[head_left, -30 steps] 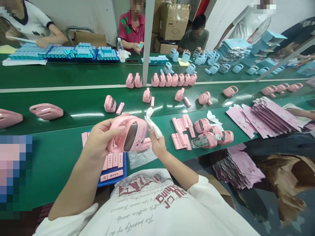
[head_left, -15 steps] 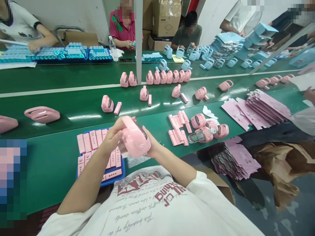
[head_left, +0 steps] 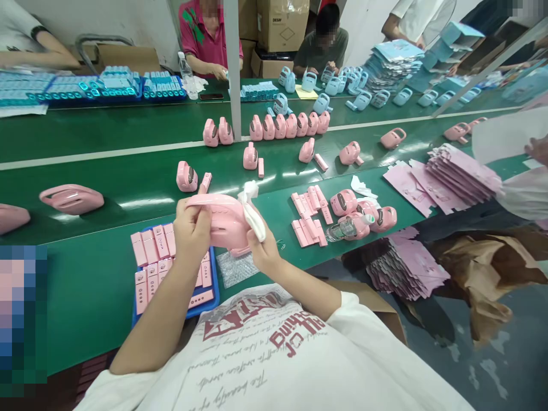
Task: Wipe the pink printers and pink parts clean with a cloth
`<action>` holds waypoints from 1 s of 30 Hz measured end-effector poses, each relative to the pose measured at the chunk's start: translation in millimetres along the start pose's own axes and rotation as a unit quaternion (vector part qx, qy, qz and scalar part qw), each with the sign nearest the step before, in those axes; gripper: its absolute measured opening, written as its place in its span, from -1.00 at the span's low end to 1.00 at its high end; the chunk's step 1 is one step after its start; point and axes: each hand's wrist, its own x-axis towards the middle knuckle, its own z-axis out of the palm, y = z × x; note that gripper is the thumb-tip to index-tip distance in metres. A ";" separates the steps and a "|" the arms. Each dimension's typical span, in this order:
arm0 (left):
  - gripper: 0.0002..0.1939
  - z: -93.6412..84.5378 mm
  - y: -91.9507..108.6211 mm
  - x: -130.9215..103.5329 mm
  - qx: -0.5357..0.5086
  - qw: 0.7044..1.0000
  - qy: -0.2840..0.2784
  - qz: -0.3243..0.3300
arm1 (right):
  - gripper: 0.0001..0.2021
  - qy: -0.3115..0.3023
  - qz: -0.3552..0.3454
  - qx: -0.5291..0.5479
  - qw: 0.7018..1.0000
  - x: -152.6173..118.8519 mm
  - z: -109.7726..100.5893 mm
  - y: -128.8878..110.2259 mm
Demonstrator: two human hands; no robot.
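Note:
My left hand [head_left: 193, 228] is closed around the handle end of a glossy pink plastic device with a handle [head_left: 226, 222], held above the green table. The device lies on its side in the air. A white cloth [head_left: 253, 217] is in my right hand [head_left: 266, 248], pressed against the device's right end. Some of my right fingers are hidden behind the cloth and the device. Under my left forearm sits a blue tray [head_left: 214, 285] with rows of pink button-marked sticks [head_left: 161, 242]. Beneath the device lies a bubble-wrap sheet [head_left: 237, 269].
More pink devices [head_left: 187, 177] stand along the green belt [head_left: 141, 182]. To the right are loose pink sticks [head_left: 306, 214], a plastic bottle [head_left: 342, 230] among pink devices, and flat pink cartons [head_left: 460, 174]. Other people [head_left: 321, 48] sit across the belt beside blue devices [head_left: 280, 104].
The pink device has been turned from upright onto its side. The white cloth now shows at its right end in my right hand. My left hand has moved slightly left and down.

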 end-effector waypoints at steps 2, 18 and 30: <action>-0.73 4.3 -1.5 3.1 -0.047 0.998 -0.017 -0.043 | -0.49 -0.035 -0.141 -0.120 0.982 6.6 -3.9 -3.8; -0.59 8.5 -8.2 0.3 -0.054 0.996 -0.057 -0.042 | -0.22 0.084 0.136 0.266 0.951 18.2 6.5 -5.3; -0.53 29.6 -26.9 9.6 -0.319 0.880 -0.147 -0.318 | -0.30 0.116 0.079 0.116 0.983 20.6 6.2 3.3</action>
